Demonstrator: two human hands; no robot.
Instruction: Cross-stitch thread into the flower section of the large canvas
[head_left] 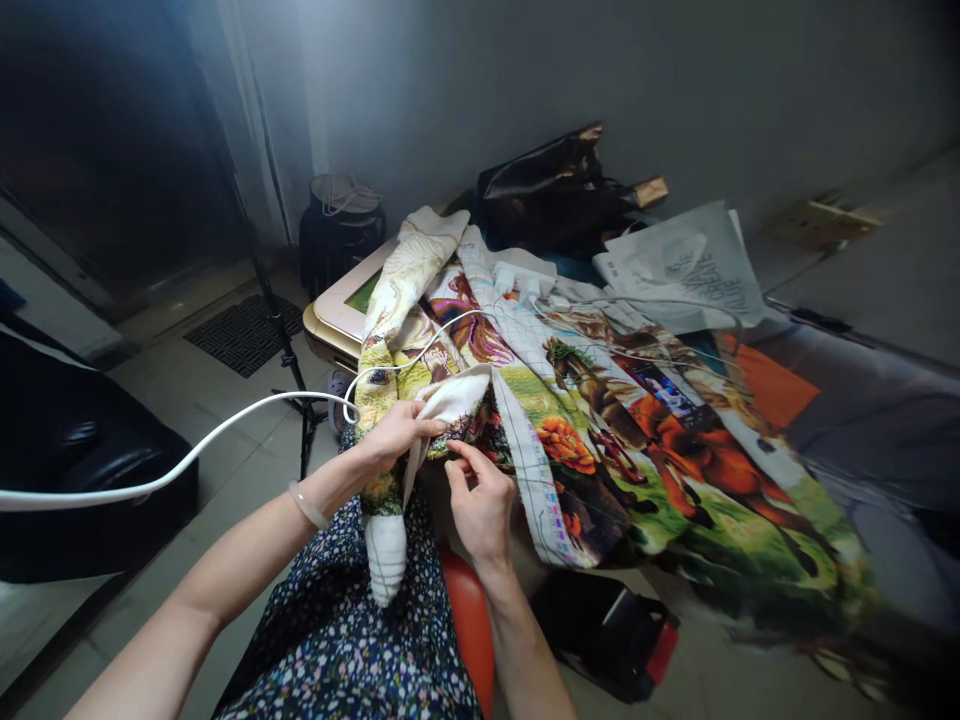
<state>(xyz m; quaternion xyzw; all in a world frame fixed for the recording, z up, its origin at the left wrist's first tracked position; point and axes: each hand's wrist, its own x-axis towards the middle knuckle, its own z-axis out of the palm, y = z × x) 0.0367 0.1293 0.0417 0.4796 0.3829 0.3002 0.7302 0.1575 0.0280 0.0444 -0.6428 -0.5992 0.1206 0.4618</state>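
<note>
Near ctr of frame, L hand [394, 437] pinches white-edged, multicoloured, horse-patterned cloth [592, 400] in its fingers, R hand [481, 505] w/ fingers bent by its fold, grip unclear.

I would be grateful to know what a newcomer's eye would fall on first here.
Probably the bright cloth, spread from the picture's centre to the right, with its orange-brown horse right of centre. Next come the hands near the centre: the left hand pinches a pale fold, with the right hand beside it. The white cable curving in from the left edge also stands out.
</note>
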